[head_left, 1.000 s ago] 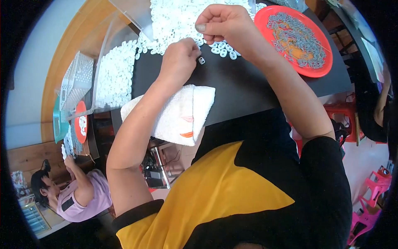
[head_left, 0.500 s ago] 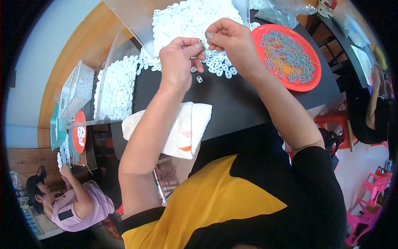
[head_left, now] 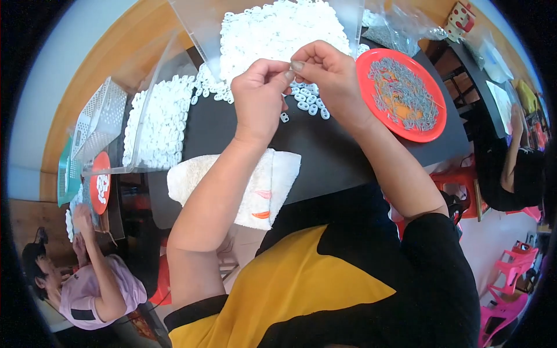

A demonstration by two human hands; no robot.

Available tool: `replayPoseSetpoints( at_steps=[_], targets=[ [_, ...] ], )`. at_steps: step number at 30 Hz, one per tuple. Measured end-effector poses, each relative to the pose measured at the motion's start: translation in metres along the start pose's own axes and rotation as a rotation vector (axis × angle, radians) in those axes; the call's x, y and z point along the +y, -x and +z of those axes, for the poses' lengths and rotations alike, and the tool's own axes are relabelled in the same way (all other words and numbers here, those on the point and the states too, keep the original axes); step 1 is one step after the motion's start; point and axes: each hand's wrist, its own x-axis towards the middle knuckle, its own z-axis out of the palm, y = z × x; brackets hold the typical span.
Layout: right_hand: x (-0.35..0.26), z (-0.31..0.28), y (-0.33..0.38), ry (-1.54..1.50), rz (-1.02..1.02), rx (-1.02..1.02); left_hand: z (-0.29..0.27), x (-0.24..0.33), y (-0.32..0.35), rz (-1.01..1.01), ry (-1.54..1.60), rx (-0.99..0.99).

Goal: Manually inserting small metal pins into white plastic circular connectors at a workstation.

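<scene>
My left hand [head_left: 257, 98] and my right hand [head_left: 331, 72] meet fingertip to fingertip above the dark table, both pinched closed. A small white plastic piece was between the left thumb and finger a moment ago; the fingers now mostly cover it. Whatever the right fingertips pinch is too small to make out. Under the hands lie loose white oval pieces with holes [head_left: 312, 105], and one lone white piece [head_left: 284, 117] sits closer to me. To the right of my right hand is a red plate [head_left: 364, 69] of small grey screw-like parts [head_left: 413, 116].
A clear bin heaped with white pieces [head_left: 284, 32] stands straight ahead, another pile [head_left: 155, 124] at left. A white towel [head_left: 284, 177] lies by the table's near edge. Far left, a person in a lilac shirt [head_left: 104, 284] works; another person's arm [head_left: 512, 156] shows at right.
My hands have come together at the fingertips; before, they were slightly apart with the white piece showing in the left. The view has shifted a little. The person at left has raised a hand.
</scene>
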Motion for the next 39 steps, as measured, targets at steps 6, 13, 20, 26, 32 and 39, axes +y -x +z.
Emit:
replayPoseSetpoints(
  at_steps=[6,13,20,26,32,39],
  targets=[
    [-0.001,0.005,0.003,-0.083,0.052,-0.012,-0.006,-0.009,-0.004,0.123,-0.168,-0.054],
    [-0.001,-0.003,0.003,0.043,0.059,-0.029,-0.014,-0.004,-0.013,-0.216,0.266,-0.040],
    [-0.001,0.000,0.005,0.330,0.023,-0.085,-0.013,-0.001,-0.011,-0.210,0.271,-0.030],
    [-0.004,0.000,0.005,0.486,-0.091,-0.074,-0.014,-0.002,-0.012,-0.173,0.173,-0.061],
    [-0.002,-0.006,0.001,0.583,-0.175,-0.086,-0.015,-0.001,-0.011,-0.174,0.220,-0.022],
    [-0.001,-0.003,0.001,0.690,-0.267,-0.095,-0.013,-0.002,-0.011,-0.159,0.204,-0.026]
  ],
)
